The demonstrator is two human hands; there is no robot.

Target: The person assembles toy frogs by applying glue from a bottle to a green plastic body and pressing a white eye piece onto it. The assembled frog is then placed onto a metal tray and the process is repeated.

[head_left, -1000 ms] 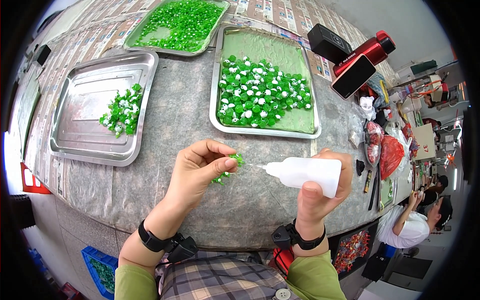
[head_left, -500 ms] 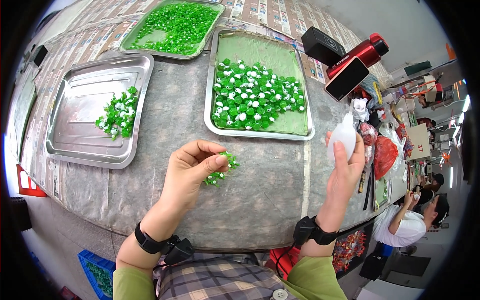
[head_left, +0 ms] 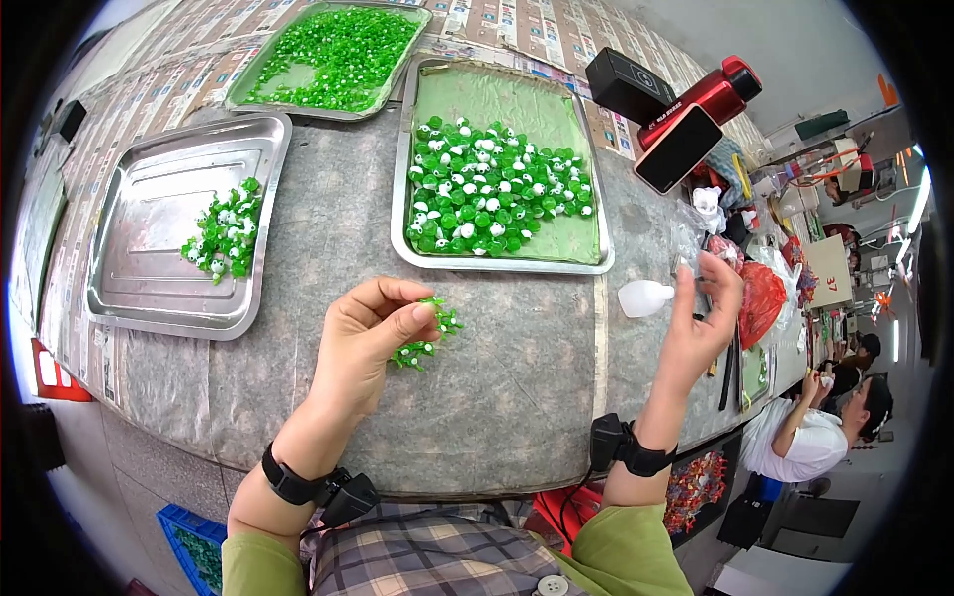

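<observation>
My left hand is closed in a pinch over the grey table cover, with a small green plastic piece with white dots at its fingertips. Just below, more green pieces lie on the cover, partly hidden by the fingers. To the right, my right hand is open, thumb and fingers apart, with nothing in it. Beside its thumb a white squeeze bottle lies on its side on the table. Beyond my hands, a metal tray holds many green and white round beads.
At the left, another metal tray holds a small heap of green pieces. A farther tray carries green parts. A black box, red flask, phone and red plastic bag stand or lie right. A co-worker sits beyond.
My right hand has let go of the white squeeze bottle, which now lies on the table, and has moved slightly right. My left hand keeps its pinch. The whole view has shifted a little.
</observation>
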